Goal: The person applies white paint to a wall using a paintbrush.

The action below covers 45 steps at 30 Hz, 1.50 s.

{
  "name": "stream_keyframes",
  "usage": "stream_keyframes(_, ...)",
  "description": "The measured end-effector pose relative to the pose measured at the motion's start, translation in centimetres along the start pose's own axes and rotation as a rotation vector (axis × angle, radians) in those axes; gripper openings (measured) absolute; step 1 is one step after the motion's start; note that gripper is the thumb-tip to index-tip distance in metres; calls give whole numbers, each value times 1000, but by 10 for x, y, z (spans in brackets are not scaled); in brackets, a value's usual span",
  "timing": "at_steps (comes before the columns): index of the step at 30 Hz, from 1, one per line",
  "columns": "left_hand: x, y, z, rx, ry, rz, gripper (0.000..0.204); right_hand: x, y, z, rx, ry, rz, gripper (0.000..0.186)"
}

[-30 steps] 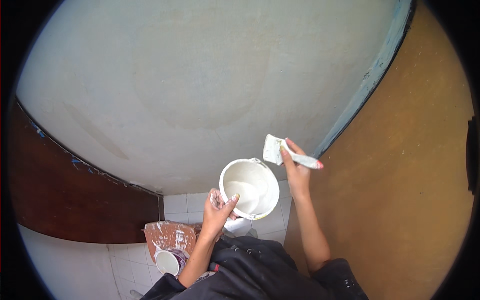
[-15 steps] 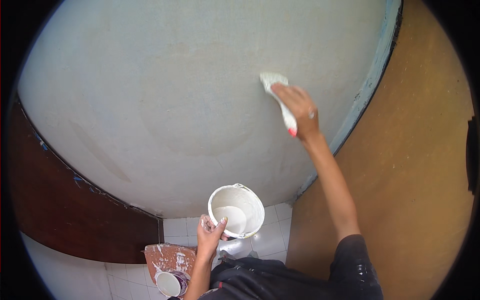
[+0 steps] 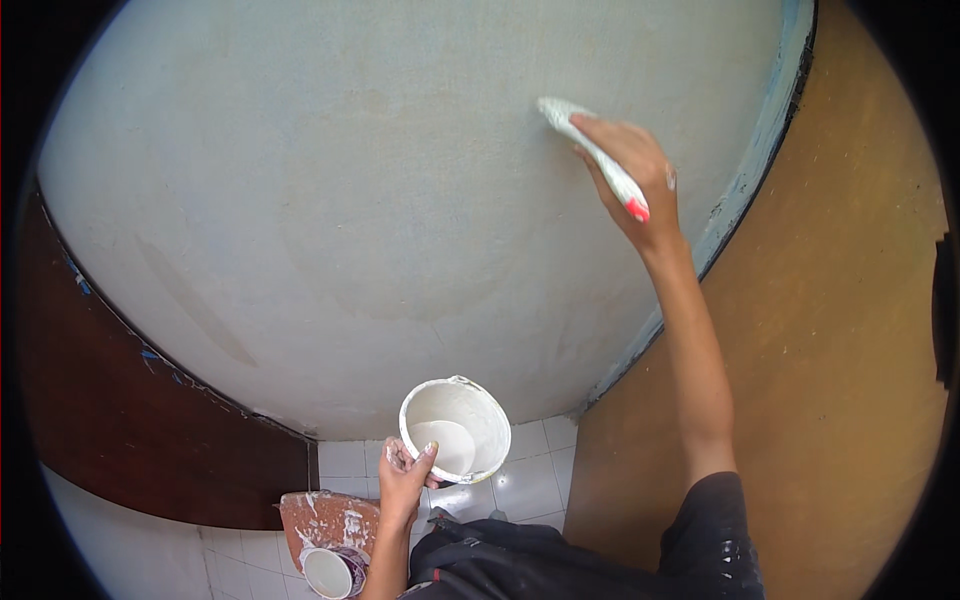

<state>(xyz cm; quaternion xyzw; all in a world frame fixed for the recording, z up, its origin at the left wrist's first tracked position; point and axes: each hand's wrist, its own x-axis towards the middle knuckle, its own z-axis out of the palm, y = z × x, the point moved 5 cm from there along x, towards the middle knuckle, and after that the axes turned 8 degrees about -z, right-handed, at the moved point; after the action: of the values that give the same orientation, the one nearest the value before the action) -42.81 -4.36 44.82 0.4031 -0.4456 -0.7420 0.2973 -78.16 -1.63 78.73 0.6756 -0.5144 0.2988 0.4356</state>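
My right hand (image 3: 635,165) grips a white paintbrush (image 3: 605,158) with a red handle end, raised to the pale wall (image 3: 330,180) in the upper middle. The bristles are at the wall's surface, angled up and left; whether they touch it I cannot tell. Low in the middle, my left hand (image 3: 405,470) holds the rim of a white bucket (image 3: 470,415) with white paint in it, its thumb over the near left edge.
A dark reddish-brown panel (image 3: 130,400) borders the wall at left, an ochre panel (image 3: 820,330) at right. Below are white floor tiles (image 3: 530,480), a paint-splattered brown board or seat (image 3: 305,515) and a small white-lined container (image 3: 325,570) at lower left.
My right hand has swung the brush upward from beside the bucket onto the wall, then higher and slightly right. My left hand and the bucket have moved down and a little left in view.
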Motion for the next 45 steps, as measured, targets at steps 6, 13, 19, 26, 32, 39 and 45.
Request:
stream_keyframes(6,3,4,0,-22,2,9,31,-73,-32,46,-69,-132,28,51)
stream_keyframes(13,2,7,0,-9,-14,1,32,-128,-35,59,158,-308,135,49)
stream_keyframes(19,3,6,-1,10,6,-9,32,0,4,11,66,-59,24,36)
stream_keyframes(26,1,5,4,-36,23,12,31,-135,-33,65,31,-173,75,50)
stream_keyframes(32,2,2,3,-13,51,17,31,-192,-41,84,235,-366,177,47)
stream_keyframes(39,5,0,-1,-10,45,16,32,-47,3,13,21,10,37,47)
stream_keyframes(45,7,7,2,-11,29,0,32,-159,-44,73,97,-227,96,45)
